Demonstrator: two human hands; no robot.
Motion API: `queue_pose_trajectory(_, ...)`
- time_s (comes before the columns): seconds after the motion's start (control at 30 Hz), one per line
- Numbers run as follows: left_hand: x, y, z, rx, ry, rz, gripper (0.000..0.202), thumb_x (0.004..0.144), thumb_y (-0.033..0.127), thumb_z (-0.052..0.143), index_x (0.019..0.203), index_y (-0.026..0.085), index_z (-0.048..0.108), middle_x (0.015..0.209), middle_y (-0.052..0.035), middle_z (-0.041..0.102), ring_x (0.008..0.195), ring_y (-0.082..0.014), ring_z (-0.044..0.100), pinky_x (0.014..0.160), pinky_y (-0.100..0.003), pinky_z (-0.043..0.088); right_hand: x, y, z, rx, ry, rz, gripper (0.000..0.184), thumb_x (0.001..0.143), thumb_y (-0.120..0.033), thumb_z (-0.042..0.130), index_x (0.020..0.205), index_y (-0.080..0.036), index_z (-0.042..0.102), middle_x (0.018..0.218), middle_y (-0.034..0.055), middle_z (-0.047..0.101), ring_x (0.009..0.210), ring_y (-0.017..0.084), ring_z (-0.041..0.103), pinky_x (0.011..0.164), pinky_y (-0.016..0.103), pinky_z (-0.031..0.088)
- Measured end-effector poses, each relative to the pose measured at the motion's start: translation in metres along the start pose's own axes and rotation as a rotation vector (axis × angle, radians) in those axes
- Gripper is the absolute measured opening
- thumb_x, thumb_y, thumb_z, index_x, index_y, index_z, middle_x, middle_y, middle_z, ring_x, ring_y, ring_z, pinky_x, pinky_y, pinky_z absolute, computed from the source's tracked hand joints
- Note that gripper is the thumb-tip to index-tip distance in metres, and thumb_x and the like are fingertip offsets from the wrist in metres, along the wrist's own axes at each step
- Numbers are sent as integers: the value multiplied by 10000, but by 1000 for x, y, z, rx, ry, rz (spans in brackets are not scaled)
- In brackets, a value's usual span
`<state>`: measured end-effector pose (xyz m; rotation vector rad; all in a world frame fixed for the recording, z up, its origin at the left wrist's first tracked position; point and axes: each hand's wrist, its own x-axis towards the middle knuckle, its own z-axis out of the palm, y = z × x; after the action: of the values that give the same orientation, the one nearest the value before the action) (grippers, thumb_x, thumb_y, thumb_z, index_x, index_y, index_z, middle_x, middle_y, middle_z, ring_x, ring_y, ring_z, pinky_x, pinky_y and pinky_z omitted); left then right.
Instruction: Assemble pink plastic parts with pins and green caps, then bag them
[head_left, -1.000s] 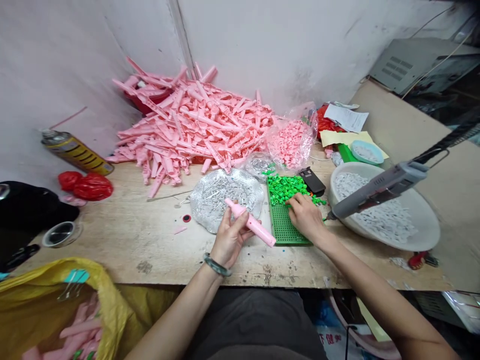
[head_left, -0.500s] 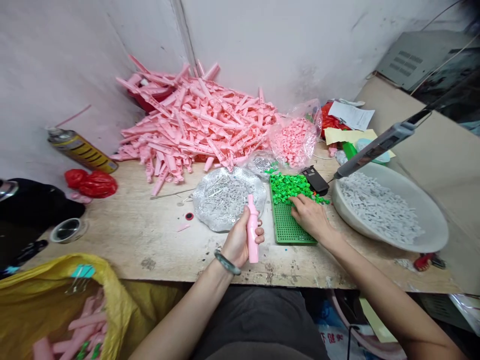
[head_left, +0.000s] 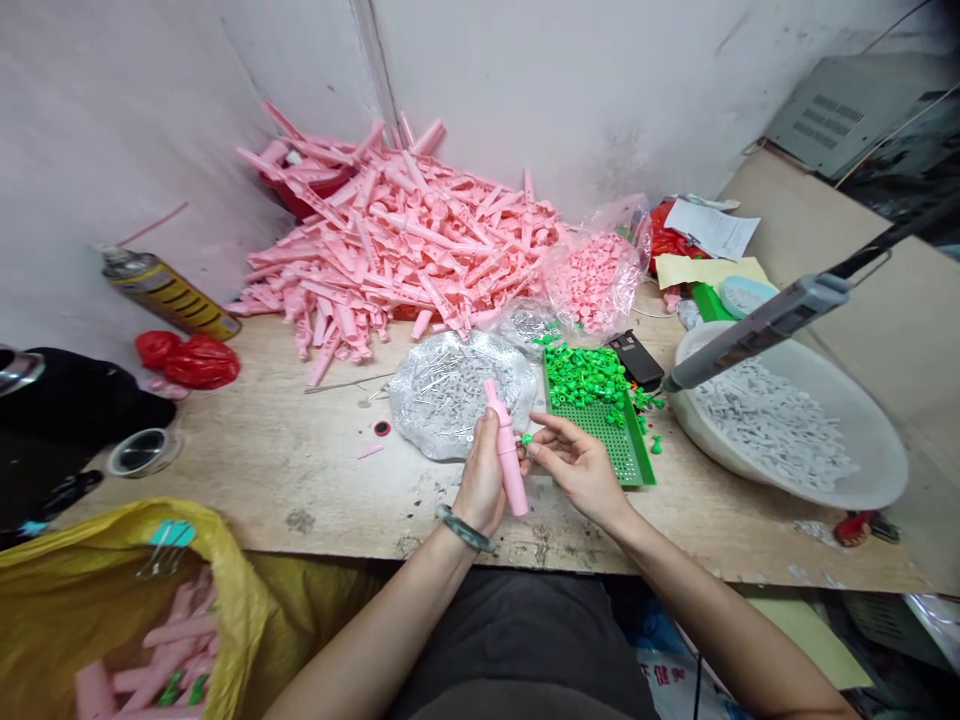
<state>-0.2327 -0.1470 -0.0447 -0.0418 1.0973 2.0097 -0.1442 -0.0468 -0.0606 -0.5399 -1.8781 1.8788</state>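
Observation:
My left hand [head_left: 480, 480] is wrapped round a pink plastic tube [head_left: 513, 484] with a narrower stepped top, held nearly upright above the table's front. Just right of it, my right hand [head_left: 577, 465] pinches a small green plastic part [head_left: 526, 438] between thumb and fingertips, close to the tube's side. Whether the green part touches the tube I cannot tell. Behind my right hand lies a green perforated tray [head_left: 643, 465] with a heap of like green parts [head_left: 585, 376] at its far end. Beyond my left hand a bubble-wrap sheet [head_left: 409, 425] bears screws and small grey pieces.
Pink plastic parts [head_left: 420, 230] are piled against the wall. A grey electric screwdriver [head_left: 765, 335] hangs over a white bowl [head_left: 874, 460] of pale small parts. At left stand a spray can [head_left: 176, 295] and a yellow sack [head_left: 247, 610] holding pink pieces.
My right hand has moved left from the green heap to the pink tube, bringing one green part. The tube has tilted slightly to the left at its top.

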Motion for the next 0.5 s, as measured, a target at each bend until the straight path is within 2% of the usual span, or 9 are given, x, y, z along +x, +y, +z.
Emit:
queue_pose_trajectory(0.13,-2,0,2,83,-4,59,457,877,610,514,1068,194,506,774,12,481,611,-97,497,516,-201,449,-1,-1,4,-64,-7,-106,248,869,-317,653,1091,-235,728,1022,66,665,834,162,655,745,298,564)
queue_pose_trajectory(0.2,-3,0,1,160,-15,105,425,892,604,491,1043,207,491,769,21,461,593,-93,477,501,-203,444,-3,-4,6,-136,18,-163,247,878,-282,646,1107,-255,735,990,59,679,891,167,641,780,291,543)
queue_pose_trajectory(0.3,-5,-1,-4,354,-37,181,394,913,601,446,1016,221,469,743,32,426,555,-90,438,466,-204,427,-6,-9,6,-161,5,-171,241,875,-267,648,1097,-268,742,922,48,700,852,160,636,763,285,529)
queue_pose_trajectory(0.37,-8,-2,-6,466,-43,219,382,921,598,425,1008,227,459,743,31,414,557,-95,434,450,-203,425,-7,-12,5,-128,-26,-105,233,851,-291,674,1068,-263,753,907,48,708,821,165,639,719,284,539)
queue_pose_trajectory(0.5,-15,-5,-7,506,-35,224,366,931,592,402,1017,239,440,808,17,436,606,-105,477,468,-208,469,-3,-16,0,44,-101,178,284,759,-371,751,1010,-240,772,887,46,731,726,169,649,649,306,570)
